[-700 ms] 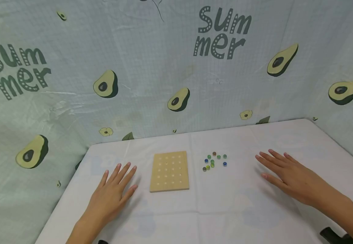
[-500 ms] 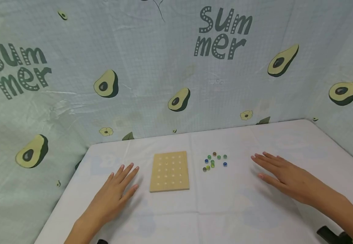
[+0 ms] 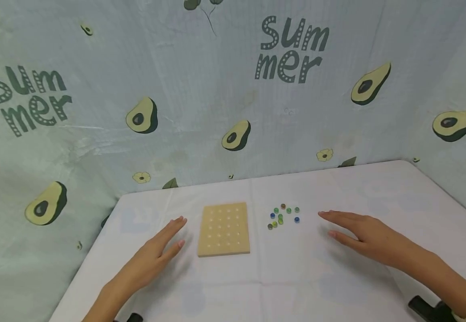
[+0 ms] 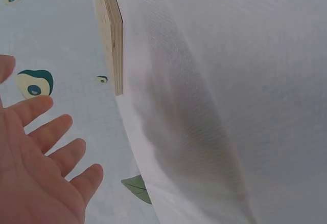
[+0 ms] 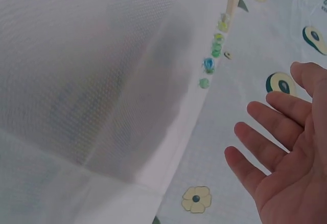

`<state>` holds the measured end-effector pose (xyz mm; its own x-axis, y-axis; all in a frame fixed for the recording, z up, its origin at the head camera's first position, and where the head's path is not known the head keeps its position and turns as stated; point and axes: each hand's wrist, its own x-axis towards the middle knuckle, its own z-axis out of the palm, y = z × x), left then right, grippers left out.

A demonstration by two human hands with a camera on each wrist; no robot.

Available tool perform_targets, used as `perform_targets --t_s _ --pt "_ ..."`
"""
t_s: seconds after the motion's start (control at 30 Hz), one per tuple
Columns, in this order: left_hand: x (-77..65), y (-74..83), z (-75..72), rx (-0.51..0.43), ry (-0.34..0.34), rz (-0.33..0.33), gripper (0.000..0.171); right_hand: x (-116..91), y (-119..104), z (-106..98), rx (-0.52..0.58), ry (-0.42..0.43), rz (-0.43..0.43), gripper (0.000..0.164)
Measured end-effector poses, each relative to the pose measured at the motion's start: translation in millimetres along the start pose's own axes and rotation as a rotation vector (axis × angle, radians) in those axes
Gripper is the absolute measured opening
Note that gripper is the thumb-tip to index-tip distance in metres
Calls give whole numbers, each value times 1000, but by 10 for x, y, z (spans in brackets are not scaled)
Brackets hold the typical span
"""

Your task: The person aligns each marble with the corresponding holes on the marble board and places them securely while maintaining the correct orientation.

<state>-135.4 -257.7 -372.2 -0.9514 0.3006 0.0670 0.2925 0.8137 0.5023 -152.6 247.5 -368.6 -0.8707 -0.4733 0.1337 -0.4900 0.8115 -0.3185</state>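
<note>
A square wooden board (image 3: 223, 229) with rows of small hollows lies flat on the white-covered table. To its right is a loose scatter of several glass marbles (image 3: 280, 217) in green, blue, yellow and brown. My left hand (image 3: 152, 255) hovers left of the board, fingers extended and thumb apart, holding nothing. On the other side, my right hand (image 3: 371, 237) is held over the cloth to the right of the marbles, its fingers straight and its palm bare. The right wrist view shows some marbles (image 5: 208, 64) beyond the hand; the left wrist view shows the board's layered edge (image 4: 116, 45).
The tabletop wears a white cloth (image 3: 297, 286) with fold creases. Behind and beside it hangs a pale curtain (image 3: 192, 89) printed with avocados and lettering. A black wrist strap piece (image 3: 428, 308) shows beneath the right forearm.
My right hand has moved left toward the marbles. The left hand has turned more onto its edge and shifted slightly toward the board. The head view has tilted slightly up.
</note>
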Motion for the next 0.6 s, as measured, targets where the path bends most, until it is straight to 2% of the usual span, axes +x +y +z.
perform_targets --t_s 0.13,0.27,0.43,0.6 --pt "-10 -23 39 -48 -18 34 57 -5 -10 37 27 -23 11 47" --pt "26 -24 46 -75 -22 59 55 23 4 43 36 0 -19 43" --pt "123 -52 42 -109 -17 18 56 115 39 32 60 38 -52 41" --pt "174 -95 32 -99 -13 -22 56 203 71 57 113 48 -75 39"
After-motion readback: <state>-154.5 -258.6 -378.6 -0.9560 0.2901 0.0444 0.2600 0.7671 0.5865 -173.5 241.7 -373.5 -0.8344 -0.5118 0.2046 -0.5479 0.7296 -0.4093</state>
